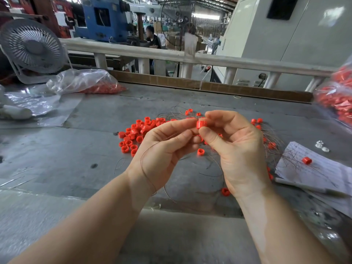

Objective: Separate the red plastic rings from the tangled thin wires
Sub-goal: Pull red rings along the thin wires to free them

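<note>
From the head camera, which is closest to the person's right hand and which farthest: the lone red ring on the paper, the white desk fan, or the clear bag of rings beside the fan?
Measured from the right hand:
1. Lone red ring on the paper, just to its right.
2. Clear bag of rings, far left.
3. White desk fan, back-left corner.

Lit evenly and brightly by daylight, pouring in from the far hall openings [207, 15] and blowing out to white there. Casting only soft, faint shadows on the grey surface [95, 134]. Glinting off the clear plastic bag [80, 80] far left. Bending the railing [171, 54] through wide-angle distortion. Smearing into blur near the bottom corners and right edge.
</note>
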The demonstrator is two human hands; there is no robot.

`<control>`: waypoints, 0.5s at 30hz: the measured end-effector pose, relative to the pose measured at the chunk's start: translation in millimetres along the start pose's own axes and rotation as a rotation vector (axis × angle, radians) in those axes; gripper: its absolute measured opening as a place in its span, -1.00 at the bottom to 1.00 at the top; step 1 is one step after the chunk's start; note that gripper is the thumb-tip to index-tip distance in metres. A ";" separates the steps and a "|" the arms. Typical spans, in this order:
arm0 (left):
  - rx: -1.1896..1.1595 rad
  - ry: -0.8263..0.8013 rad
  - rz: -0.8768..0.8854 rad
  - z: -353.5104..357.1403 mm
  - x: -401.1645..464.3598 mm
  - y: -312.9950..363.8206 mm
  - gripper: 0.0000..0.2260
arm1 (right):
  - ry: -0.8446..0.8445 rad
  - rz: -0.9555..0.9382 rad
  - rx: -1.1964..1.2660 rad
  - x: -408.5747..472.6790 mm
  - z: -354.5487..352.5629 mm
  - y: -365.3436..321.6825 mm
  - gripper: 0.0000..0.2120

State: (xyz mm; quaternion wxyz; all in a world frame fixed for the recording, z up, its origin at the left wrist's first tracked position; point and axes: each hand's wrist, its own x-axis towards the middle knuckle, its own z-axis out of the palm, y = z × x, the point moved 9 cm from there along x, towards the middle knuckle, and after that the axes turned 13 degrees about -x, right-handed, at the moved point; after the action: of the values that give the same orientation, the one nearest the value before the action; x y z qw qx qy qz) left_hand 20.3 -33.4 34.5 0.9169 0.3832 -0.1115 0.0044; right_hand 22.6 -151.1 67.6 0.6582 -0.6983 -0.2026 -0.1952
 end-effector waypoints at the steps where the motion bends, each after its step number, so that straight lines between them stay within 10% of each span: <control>1: -0.014 0.012 -0.015 -1.1 0.6 -1.2 -0.77 | -0.004 0.006 -0.003 -0.1 -0.1 0.2 -0.77; 7: -0.123 0.232 -0.202 -29.6 1.2 -10.8 -0.77 | -0.007 0.003 -0.144 -0.1 -3.0 -2.8 -0.63; 15: 0.214 0.005 -0.151 -12.8 0.2 -10.5 -0.85 | -0.125 -0.153 -0.455 -8.5 16.0 -16.4 -0.65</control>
State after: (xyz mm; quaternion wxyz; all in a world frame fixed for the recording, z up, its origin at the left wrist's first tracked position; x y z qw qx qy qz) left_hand 24.0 -31.8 18.4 0.8688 0.4862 -0.0790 -0.0516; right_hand 6.7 -134.5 75.9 0.4535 -0.8218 -0.2464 -0.2414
